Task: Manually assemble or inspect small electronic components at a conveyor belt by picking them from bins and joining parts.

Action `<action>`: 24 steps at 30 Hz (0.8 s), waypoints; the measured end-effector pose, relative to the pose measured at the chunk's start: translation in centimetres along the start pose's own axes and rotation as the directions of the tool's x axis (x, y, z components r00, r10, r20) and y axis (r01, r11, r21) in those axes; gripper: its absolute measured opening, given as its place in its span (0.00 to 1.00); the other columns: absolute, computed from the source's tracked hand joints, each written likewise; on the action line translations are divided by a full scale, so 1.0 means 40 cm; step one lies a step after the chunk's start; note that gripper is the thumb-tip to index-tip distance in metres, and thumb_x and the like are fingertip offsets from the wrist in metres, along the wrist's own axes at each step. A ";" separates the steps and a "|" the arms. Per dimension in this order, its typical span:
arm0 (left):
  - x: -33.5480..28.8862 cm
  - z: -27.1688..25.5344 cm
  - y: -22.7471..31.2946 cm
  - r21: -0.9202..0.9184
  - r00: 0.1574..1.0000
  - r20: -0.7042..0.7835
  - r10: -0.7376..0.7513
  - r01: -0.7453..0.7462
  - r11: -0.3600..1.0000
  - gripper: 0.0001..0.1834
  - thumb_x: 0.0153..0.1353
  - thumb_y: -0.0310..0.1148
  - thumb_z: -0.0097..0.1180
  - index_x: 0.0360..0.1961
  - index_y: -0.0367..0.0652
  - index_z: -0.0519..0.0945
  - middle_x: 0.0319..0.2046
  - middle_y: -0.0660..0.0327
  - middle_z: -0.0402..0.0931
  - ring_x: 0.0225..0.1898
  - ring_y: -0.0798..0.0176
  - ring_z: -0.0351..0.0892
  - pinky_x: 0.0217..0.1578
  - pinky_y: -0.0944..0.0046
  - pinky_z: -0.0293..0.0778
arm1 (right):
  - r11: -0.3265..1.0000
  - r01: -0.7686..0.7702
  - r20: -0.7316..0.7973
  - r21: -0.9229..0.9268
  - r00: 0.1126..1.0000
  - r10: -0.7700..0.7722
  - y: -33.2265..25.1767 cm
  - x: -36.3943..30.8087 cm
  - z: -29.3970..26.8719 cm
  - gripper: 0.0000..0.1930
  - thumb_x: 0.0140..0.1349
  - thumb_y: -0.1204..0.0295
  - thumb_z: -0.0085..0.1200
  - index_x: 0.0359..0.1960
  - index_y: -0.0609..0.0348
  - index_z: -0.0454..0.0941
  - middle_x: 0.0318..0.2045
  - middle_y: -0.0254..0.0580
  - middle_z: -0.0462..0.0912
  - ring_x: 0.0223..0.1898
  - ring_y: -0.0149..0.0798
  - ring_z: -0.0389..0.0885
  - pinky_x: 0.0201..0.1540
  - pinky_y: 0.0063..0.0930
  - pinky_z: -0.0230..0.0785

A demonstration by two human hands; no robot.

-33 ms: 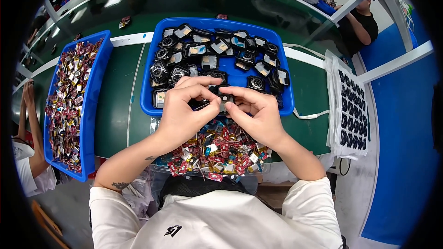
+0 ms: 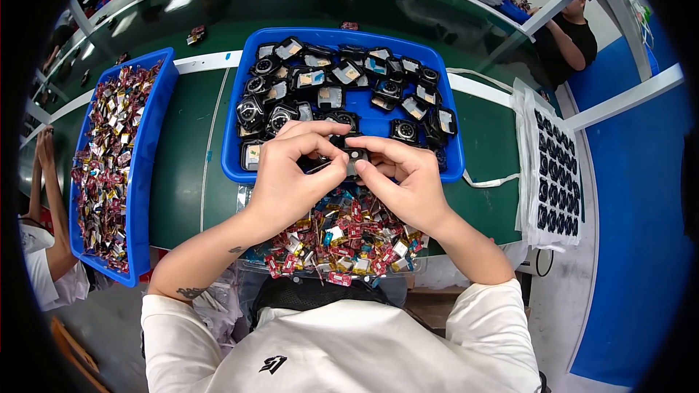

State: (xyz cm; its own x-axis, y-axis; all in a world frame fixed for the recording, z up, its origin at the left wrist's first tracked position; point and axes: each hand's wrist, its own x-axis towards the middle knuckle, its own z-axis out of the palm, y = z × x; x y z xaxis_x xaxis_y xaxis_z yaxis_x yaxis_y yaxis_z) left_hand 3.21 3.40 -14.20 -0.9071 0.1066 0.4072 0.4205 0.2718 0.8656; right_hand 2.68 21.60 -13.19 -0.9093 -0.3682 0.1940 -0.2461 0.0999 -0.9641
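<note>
At the far left, a co-worker's forearms [image 2: 47, 175] rise beside a long blue bin [image 2: 144, 175], which is filled with small red boards [image 2: 109, 153] mixed with silver and yellow pieces. Next to it runs a strip of the green table [image 2: 186, 153]. My left hand [image 2: 300, 164] comes in with its fingers curled and its thumb and forefinger nearly closed, their tips at the left edge of a small dark watch case [image 2: 356, 154] – I can't tell how firmly they press. The case sits between my two hands, over the near edge of a big blue tray [image 2: 240, 87] of loose black watches [image 2: 349, 73]. Below my hands, close to my body, lies a heap of loose parts [image 2: 342, 240], red, silver and yellow. My right hand [image 2: 408, 175] pinches the case between thumb and forefinger, the other fingers folded under. Further right, a white sheet [image 2: 526, 167] carries black pieces [image 2: 557, 175] in neat rows – and beyond it, a person in black [image 2: 571, 44] is at the table's far side.
</note>
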 end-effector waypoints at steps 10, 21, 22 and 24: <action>0.000 -0.003 0.019 0.081 0.998 0.057 0.021 -0.025 0.996 0.05 0.47 0.26 0.63 0.27 0.38 0.83 0.39 0.57 0.81 0.39 0.63 0.76 0.38 0.66 0.72 | 0.994 0.111 -0.067 -0.005 0.992 -0.111 0.000 0.005 0.003 0.10 0.58 0.80 0.54 0.42 0.66 0.79 0.36 0.45 0.83 0.33 0.27 0.81 0.32 0.18 0.76; -0.013 0.013 0.022 0.012 0.987 -0.043 0.152 -0.152 0.988 0.11 0.47 0.25 0.66 0.34 0.38 0.84 0.40 0.55 0.80 0.40 0.61 0.80 0.38 0.67 0.76 | 0.990 0.064 -0.124 0.127 0.991 -0.048 -0.012 0.005 -0.017 0.08 0.59 0.80 0.53 0.40 0.67 0.77 0.33 0.40 0.80 0.33 0.26 0.80 0.34 0.18 0.76; -0.013 0.011 0.025 0.007 0.991 -0.063 0.122 -0.122 0.992 0.10 0.47 0.25 0.66 0.33 0.38 0.84 0.38 0.55 0.80 0.37 0.64 0.81 0.35 0.70 0.76 | 0.990 0.063 -0.124 0.128 0.991 -0.048 -0.013 0.008 -0.019 0.08 0.59 0.80 0.53 0.40 0.67 0.77 0.33 0.40 0.80 0.33 0.26 0.80 0.34 0.18 0.76; -0.012 0.003 0.023 0.019 0.993 -0.053 0.106 -0.105 0.994 0.09 0.47 0.25 0.66 0.33 0.38 0.84 0.36 0.57 0.80 0.34 0.66 0.80 0.32 0.71 0.74 | 0.970 -0.046 -0.130 0.240 0.988 0.079 -0.016 0.016 -0.023 0.07 0.58 0.80 0.54 0.38 0.67 0.76 0.33 0.39 0.79 0.33 0.26 0.79 0.35 0.17 0.76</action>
State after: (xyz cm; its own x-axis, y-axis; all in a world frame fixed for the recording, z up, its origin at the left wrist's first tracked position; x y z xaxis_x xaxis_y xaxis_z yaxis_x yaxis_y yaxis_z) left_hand 4.02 3.70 -13.64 -0.8551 0.0839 0.5116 0.5131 0.2774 0.8122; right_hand 1.96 22.16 -12.30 -0.9617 -0.2361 0.1390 -0.1162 -0.1078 -0.9874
